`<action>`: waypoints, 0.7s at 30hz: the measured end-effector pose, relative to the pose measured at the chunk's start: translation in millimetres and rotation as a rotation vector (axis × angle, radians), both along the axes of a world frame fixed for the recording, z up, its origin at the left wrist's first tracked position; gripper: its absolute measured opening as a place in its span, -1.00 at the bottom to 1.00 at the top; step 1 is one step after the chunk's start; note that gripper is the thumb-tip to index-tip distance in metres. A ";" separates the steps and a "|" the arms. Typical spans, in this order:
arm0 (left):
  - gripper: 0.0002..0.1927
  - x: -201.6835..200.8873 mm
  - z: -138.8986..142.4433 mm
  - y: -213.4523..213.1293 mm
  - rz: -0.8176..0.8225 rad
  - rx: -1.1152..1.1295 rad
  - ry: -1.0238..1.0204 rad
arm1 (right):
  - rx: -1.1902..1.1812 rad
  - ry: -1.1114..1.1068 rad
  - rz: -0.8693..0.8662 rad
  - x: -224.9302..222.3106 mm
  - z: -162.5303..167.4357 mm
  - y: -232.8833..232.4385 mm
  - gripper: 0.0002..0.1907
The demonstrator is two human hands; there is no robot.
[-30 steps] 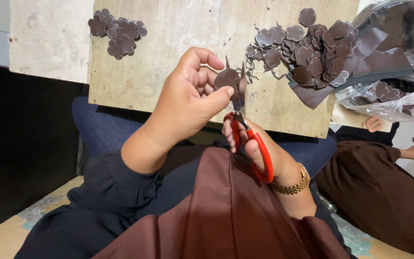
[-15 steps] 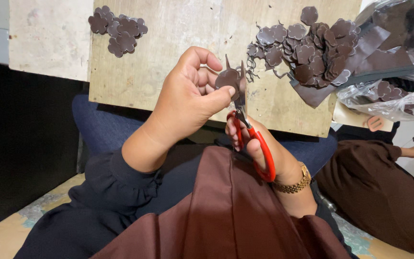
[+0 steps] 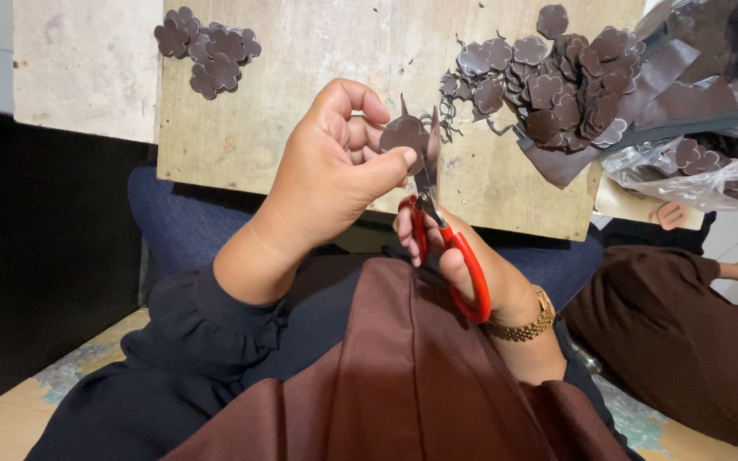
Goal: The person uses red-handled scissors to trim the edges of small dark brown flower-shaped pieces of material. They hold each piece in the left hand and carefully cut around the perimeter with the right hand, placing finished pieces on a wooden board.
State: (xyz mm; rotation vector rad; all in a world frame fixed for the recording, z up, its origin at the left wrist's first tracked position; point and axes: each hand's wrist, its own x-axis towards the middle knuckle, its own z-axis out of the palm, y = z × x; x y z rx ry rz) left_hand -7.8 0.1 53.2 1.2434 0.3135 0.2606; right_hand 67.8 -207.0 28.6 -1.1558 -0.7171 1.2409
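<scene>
My left hand [image 3: 330, 175] pinches a small dark brown flower-shaped piece [image 3: 403, 135] between thumb and fingers, held up over the wooden board [image 3: 318, 77]. My right hand [image 3: 471, 273], with a gold watch on the wrist, grips red-handled scissors [image 3: 446, 248]. The scissor blades point up and meet the right edge of the piece. Both hands sit above my lap, which is covered in brown cloth.
A small heap of cut brown flower shapes [image 3: 208, 51] lies at the board's far left. A bigger heap with strips and trimmings [image 3: 557, 85] lies at the far right, beside a clear plastic bag [image 3: 711, 128] of more pieces. Another person in brown [image 3: 685, 307] sits at right.
The hands, piece and scissors stay in nearly the same place. The scissors have shifted slightly along the edge of the piece.
</scene>
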 end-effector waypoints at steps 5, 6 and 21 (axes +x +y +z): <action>-0.67 -0.1 0.8 -0.5 -0.010 0.021 0.013 | -0.009 -0.010 -0.003 1.5 -5.0 -1.3 -0.06; -0.67 0.1 1.0 0.0 -0.011 0.018 0.008 | -0.012 -0.013 -0.010 1.6 -5.8 -1.0 -0.06; -0.65 -0.9 2.0 3.8 -0.009 0.073 0.051 | -0.030 -0.102 0.021 5.6 -3.3 0.6 -0.14</action>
